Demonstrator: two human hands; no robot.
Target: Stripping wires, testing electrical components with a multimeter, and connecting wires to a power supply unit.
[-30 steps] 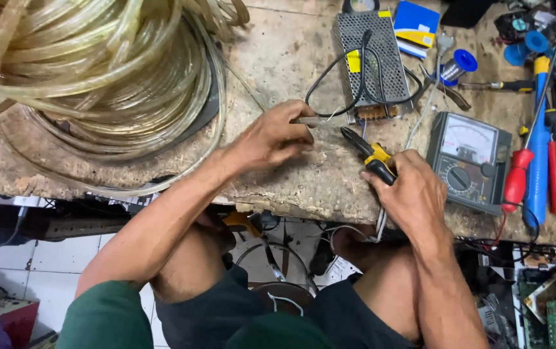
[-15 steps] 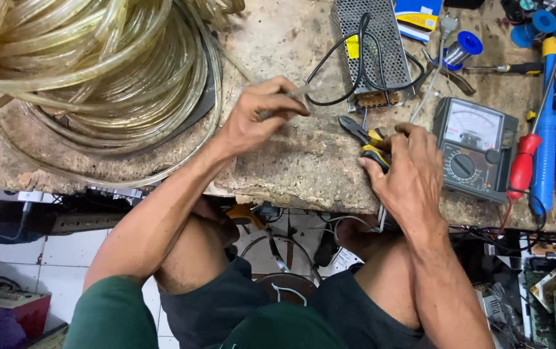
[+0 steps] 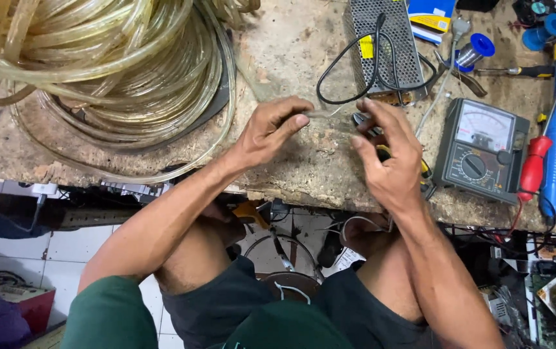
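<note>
On the worn stone surface [image 3: 291, 58], near its front edge, the left hand [image 3: 271, 129] pinches the end of a thin clear tube [image 3: 320, 114] between thumb and forefinger, the grip closed on it. Just beside it, the right hand [image 3: 391, 161] holds yellow-handled pliers [image 3: 381, 145], fingers curled around the handles, the dark nose of the tool pointing toward the tube end. Whether the nose touches the tube I cannot tell. Behind the hands lies a perforated metal power supply box [image 3: 388, 39] with a black cable [image 3: 349, 58] looped over it. To the right sits an analog multimeter [image 3: 481, 145], then red and blue screwdrivers [image 3: 553, 148]. At far left rests a big coil of clear hose [image 3: 97, 64].
</note>
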